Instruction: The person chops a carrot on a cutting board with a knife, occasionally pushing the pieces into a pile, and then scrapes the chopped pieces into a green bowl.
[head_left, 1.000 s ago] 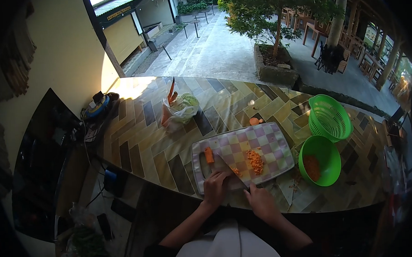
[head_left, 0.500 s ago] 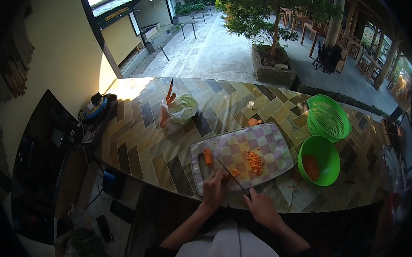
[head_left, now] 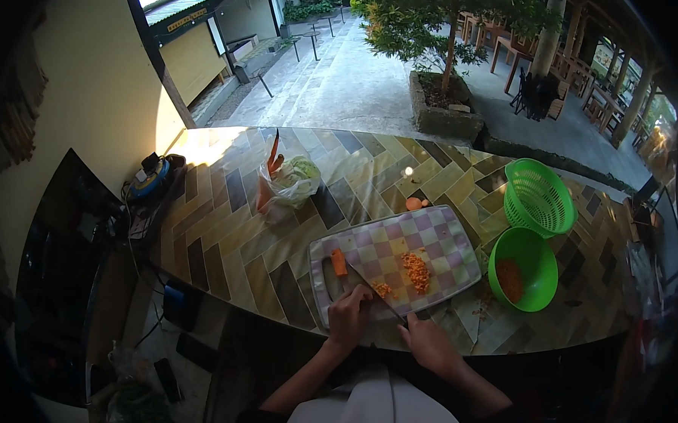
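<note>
My right hand is closed around the handle of a kitchen knife, whose blade slants up and left across the chopping board. The fingers of my left hand are curled down beside the blade at the board's near edge; whatever they press or hold is hidden. Right by the blade lies a little heap of diced carrot, and a larger pile of diced carrot is farther right. Near the board's handle slot rests a thick carrot piece.
To the right, a green bowl holds orange bits, with a green strainer basket behind it. Carrot ends lie past the board. A plastic bag with carrots and a pale green vegetable sits at the back left of the tiled table.
The whole view has shifted slightly. Both hands, the knife and the carrot piles keep nearly the same places on the board.
</note>
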Motion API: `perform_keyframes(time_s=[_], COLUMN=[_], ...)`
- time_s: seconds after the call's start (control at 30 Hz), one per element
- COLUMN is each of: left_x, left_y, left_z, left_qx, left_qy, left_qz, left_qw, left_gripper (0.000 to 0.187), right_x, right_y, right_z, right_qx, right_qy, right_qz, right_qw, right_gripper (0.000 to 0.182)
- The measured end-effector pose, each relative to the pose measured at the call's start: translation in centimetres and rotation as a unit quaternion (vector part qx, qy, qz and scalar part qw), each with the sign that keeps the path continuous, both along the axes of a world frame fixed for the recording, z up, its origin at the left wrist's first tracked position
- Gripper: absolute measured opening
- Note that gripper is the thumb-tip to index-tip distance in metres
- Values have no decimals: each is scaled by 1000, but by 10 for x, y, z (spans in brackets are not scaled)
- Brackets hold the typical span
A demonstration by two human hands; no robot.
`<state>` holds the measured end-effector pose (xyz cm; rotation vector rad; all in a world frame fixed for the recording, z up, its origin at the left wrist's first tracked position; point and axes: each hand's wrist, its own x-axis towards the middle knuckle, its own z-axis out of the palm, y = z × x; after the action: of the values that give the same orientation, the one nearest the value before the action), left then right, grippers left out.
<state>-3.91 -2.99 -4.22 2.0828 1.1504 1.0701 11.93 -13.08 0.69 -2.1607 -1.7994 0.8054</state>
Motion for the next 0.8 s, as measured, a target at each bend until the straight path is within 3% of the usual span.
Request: perform_keyframes(time_s=[0.3, 0.6, 0.8], left_x=[3, 34, 40], left_y=[-7, 22, 36], left_z=[2, 4, 18], left_qx=[57, -78, -35], left_qy=[39, -19, -62], left_qz=[-23, -96, -143], left_qw=[997, 992, 987], left_gripper=[11, 12, 14], right_x=[9, 23, 21], right_y=[-4, -23, -24], right_z=[-5, -2, -10], right_qx=[35, 82, 95], right_qy=[-34, 61, 72], right_qz=[-82, -154, -149], right_qw=[995, 983, 982], right_gripper=[33, 35, 37])
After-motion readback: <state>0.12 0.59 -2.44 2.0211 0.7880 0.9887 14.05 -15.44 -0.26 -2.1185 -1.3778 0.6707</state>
